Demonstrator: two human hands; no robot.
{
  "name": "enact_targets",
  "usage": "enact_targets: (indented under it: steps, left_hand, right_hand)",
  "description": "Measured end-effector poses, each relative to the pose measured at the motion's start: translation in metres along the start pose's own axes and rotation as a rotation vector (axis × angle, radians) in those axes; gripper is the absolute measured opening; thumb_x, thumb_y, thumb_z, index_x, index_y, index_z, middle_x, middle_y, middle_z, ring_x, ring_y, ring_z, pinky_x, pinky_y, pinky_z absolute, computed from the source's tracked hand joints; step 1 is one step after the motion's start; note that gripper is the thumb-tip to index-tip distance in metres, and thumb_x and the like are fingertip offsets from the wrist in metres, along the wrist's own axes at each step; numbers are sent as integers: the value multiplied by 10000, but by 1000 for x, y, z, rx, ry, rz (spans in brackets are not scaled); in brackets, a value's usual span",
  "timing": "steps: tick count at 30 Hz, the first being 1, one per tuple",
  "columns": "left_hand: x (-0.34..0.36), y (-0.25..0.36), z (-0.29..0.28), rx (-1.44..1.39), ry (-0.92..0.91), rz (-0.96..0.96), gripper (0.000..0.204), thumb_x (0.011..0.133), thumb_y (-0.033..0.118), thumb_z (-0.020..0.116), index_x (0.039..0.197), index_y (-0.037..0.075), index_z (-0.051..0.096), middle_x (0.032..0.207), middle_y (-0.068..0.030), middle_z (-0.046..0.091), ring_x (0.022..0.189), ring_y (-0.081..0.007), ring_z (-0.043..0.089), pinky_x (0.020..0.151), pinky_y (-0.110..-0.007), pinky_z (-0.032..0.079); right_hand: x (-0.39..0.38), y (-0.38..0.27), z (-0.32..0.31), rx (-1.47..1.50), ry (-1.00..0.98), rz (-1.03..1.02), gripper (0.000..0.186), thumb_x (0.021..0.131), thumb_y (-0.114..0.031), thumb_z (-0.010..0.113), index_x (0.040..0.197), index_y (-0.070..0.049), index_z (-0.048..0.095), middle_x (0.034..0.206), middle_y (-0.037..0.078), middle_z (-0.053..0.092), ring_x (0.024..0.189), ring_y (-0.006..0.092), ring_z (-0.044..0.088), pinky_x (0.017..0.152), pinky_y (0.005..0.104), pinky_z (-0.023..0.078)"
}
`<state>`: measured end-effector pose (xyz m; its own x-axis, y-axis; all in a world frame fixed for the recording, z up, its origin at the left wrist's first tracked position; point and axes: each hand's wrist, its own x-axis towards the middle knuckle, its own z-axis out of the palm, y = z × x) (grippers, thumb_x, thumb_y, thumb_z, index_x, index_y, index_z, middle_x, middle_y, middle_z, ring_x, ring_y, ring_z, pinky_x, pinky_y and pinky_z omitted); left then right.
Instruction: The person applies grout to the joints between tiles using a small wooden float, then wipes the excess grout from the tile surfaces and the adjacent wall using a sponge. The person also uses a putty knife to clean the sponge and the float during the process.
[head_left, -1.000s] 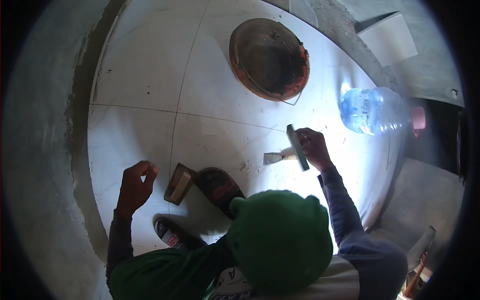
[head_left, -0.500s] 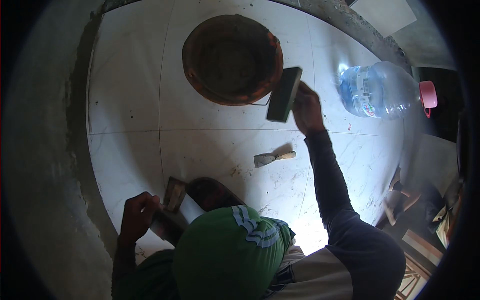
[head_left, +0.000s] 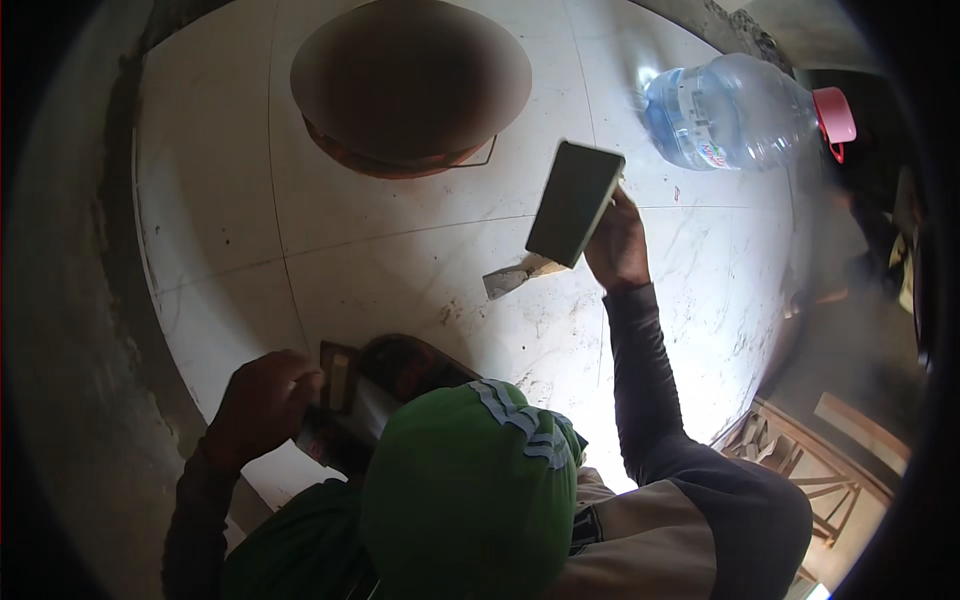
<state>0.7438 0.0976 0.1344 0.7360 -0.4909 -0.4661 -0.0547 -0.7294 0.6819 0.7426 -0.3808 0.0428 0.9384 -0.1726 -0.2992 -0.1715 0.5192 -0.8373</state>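
White glazed floor tiles (head_left: 400,270), glossy, smeared with grey residue and divided by thin joint lines, fill most of the view; a rough grey cement border (head_left: 70,330) curves along their left edge. At top centre sits a round, shallow mortar pan (head_left: 410,80), dark and crusted inside, with a thin wire handle at its rim. At upper right a clear blue plastic water jug (head_left: 725,110) lies on its side, red cap (head_left: 835,115) outward. The right hand (head_left: 617,245) grips a flat rectangular float (head_left: 574,203), raised and tilted above the tiles. Just beside it a small pointed trowel (head_left: 515,277) lies flat on the tile. The left hand (head_left: 262,400) is curled near a dark sandal (head_left: 405,365); whether it holds anything cannot be told.
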Motion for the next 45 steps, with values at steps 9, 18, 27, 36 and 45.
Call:
enact_targets:
  steps: [9, 18, 27, 36, 45]
  left_hand:
    - [203, 95, 198, 188, -41, 558, 361, 842, 269, 805, 1107, 64, 671, 1052, -139, 653, 997, -333, 661, 836, -463, 566]
    - [247, 96, 287, -18, 258, 479, 351, 859, 178, 772, 1159, 75, 619, 1018, -120, 659, 985, -299, 664, 786, -425, 578]
    - [186, 46, 146, -932, 312, 210, 221, 925, 122, 749, 934, 18, 553, 916, -112, 703, 840, -148, 720, 718, -342, 568]
    - [184, 23, 203, -357, 273, 214, 286, 955, 189, 661, 1149, 15, 545, 798, -190, 685, 706, -312, 713, 686, -431, 552]
    - [154, 92, 167, -550, 46, 265, 349, 979, 158, 626, 1284, -11, 616, 974, -143, 711, 864, -240, 693, 810, -386, 557]
  right_hand:
    - [-96, 21, -43, 61, 226, -140, 455, 1009, -202, 516, 1401, 27, 543, 1325, 132, 653, 1247, 235, 627, 1079, 393, 498]
    - [-145, 5, -33, 76, 408, 60, 430, 1089, -243, 413, 1416, 2, 546, 1188, 95, 676, 992, 166, 687, 838, 316, 588]
    - [-78, 34, -3, 49, 203, 104, 533, 1115, -331, 386, 1508, 17, 476, 1139, 86, 680, 929, 127, 667, 808, 292, 572]
    - [-72, 33, 10, 265, 390, 27, 119, 975, 27, 586, 1066, 56, 656, 934, 79, 689, 789, 130, 646, 640, 286, 542]
    - [-73, 52, -6, -554, 250, -265, 252, 1001, -84, 627, 1211, 54, 649, 1050, 85, 718, 952, 139, 667, 805, 296, 558]
